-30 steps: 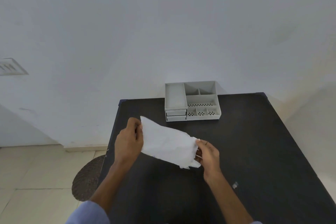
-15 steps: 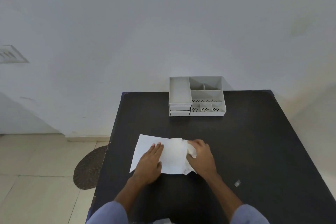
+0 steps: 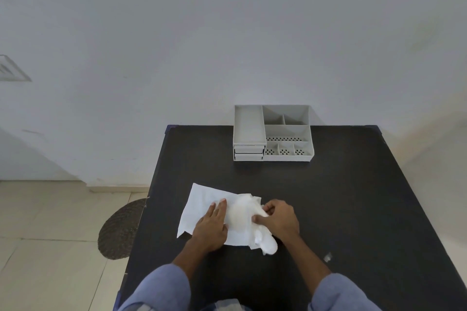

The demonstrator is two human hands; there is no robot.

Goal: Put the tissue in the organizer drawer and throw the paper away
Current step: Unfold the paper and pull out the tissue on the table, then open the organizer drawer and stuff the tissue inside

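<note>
A white tissue (image 3: 199, 201) lies on the black table (image 3: 341, 197) in front of me, flat on its left side and bunched up on its right. My left hand (image 3: 212, 227) rests palm down on the middle of it, fingers straight. My right hand (image 3: 278, 219) pinches the bunched right edge between thumb and fingers. The grey organizer (image 3: 249, 126) stands at the table's far edge against the wall. Its two small drawers (image 3: 249, 153) at the front left are shut. A small pale scrap of paper (image 3: 327, 257) lies on the table to the right of my right forearm.
The organizer's open top compartments hold nothing. A round dark mat (image 3: 121, 230) lies on the tiled floor left of the table. The wall stands right behind the table's far edge.
A second ago both hands held the tissue up in the air. It now lies on the table, my left hand flat on it, and my right hand has gathered its right edge inward.
</note>
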